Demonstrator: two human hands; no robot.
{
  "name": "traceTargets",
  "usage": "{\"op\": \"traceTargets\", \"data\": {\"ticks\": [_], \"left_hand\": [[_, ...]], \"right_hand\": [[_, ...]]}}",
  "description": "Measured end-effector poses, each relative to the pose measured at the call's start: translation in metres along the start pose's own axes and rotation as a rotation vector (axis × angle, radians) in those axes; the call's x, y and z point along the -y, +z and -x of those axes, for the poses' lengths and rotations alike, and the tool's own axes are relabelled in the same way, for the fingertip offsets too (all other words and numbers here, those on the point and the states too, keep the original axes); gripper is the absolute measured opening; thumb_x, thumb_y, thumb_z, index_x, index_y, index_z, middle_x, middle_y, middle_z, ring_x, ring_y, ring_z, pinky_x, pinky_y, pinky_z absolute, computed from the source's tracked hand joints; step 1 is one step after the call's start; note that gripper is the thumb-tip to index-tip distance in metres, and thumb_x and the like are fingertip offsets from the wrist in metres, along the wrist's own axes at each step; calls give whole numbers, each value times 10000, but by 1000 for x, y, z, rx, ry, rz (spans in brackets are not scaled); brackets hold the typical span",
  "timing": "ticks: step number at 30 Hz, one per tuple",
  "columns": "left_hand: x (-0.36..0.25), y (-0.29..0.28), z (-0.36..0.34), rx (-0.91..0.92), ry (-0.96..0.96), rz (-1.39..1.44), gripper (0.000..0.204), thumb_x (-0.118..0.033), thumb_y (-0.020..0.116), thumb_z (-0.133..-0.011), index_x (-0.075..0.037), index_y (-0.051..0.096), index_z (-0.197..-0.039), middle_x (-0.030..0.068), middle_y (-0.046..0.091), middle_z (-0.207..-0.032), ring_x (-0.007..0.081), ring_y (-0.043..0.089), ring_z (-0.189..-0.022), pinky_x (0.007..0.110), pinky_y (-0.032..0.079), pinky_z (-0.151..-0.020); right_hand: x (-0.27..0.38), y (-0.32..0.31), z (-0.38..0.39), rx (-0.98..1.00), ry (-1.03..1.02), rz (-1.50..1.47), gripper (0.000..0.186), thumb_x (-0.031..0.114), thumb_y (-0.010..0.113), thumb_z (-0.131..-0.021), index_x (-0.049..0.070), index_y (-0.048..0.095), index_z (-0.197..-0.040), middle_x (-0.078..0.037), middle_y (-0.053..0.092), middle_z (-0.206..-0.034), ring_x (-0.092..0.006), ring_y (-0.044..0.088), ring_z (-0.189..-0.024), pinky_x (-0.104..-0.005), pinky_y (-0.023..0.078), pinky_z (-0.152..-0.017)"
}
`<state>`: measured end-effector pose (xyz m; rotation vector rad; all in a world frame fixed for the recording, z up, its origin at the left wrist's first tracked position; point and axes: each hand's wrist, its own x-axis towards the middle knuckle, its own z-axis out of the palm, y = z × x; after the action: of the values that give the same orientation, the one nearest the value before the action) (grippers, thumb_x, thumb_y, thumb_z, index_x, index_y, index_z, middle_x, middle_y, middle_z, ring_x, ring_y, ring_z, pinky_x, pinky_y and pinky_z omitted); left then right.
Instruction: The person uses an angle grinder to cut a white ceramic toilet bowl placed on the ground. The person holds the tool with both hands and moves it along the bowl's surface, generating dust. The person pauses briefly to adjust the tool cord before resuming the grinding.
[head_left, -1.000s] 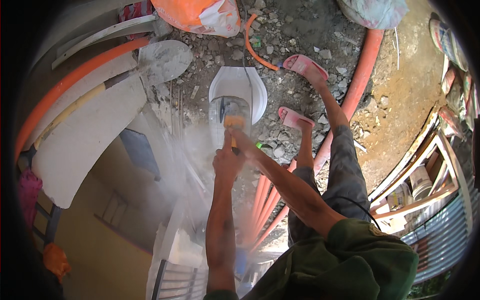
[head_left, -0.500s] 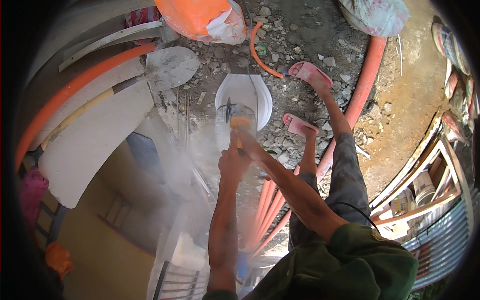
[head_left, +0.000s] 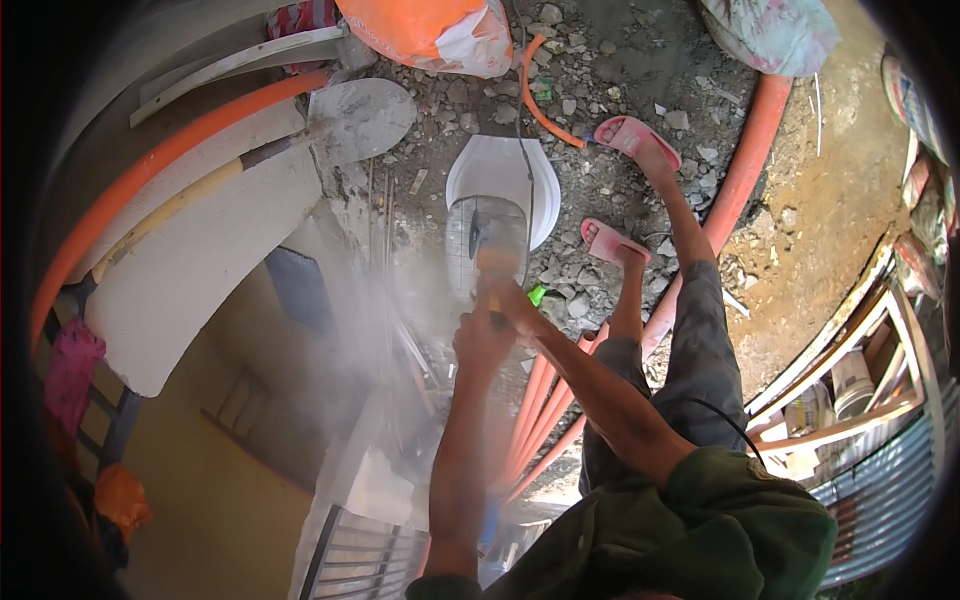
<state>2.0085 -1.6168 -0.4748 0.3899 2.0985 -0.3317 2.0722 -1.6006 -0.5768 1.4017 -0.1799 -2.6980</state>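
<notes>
Both my hands are wrapped around an orange angle grinder [head_left: 496,263], partly blurred by motion and dust. My right hand [head_left: 513,306] grips it just behind its orange body. Closer to me, my left hand [head_left: 482,342] is closed at the rear end. The dark round disc [head_left: 474,228] stands on edge against a pale grey tile with grid lines [head_left: 459,262]. That tile rests over a white, rounded basin-like piece [head_left: 543,205] on the rubble. A dark cord [head_left: 521,130] runs across the white piece. Pale dust drifts off to the left and veils the tile's near end.
Pink slippers [head_left: 622,241] are on my feet, right of the tile. Orange pipes [head_left: 737,175] lie beside my legs. At left are a shovel [head_left: 362,120] and a white board [head_left: 215,250]. An orange sack [head_left: 440,35] sits at the far side; a wooden frame [head_left: 830,420] stands right.
The grinder has moved toward me along the tile, exposing more of its far part. A bright green object now shows beside my right hand. The whole view has shifted slightly.
</notes>
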Motion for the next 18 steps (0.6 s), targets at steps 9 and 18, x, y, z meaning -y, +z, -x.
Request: {"op": "traceTargets", "data": {"ticks": [9,18], "left_hand": [[5,29,4,-58,38,-9,952,-312,750,-790,-229,224,-1579,303,662,-870,507,662,-853,565,530,-771],[-14,19,-5,-54,52,-38,992,-266,772,-762,-203,210,-1578,294,668,-861,497,669,-844,555,536,-770]], "right_hand": [[0,-14,12,23,-37,32,252,353,538,-1016,114,603,-1059,24,600,-894,-83,575,-768,-266,489,-658],[13,-18,1,20,-19,-6,320,415,576,-987,112,576,-1089,24,561,-866,-84,537,-754,-271,462,-660]]}}
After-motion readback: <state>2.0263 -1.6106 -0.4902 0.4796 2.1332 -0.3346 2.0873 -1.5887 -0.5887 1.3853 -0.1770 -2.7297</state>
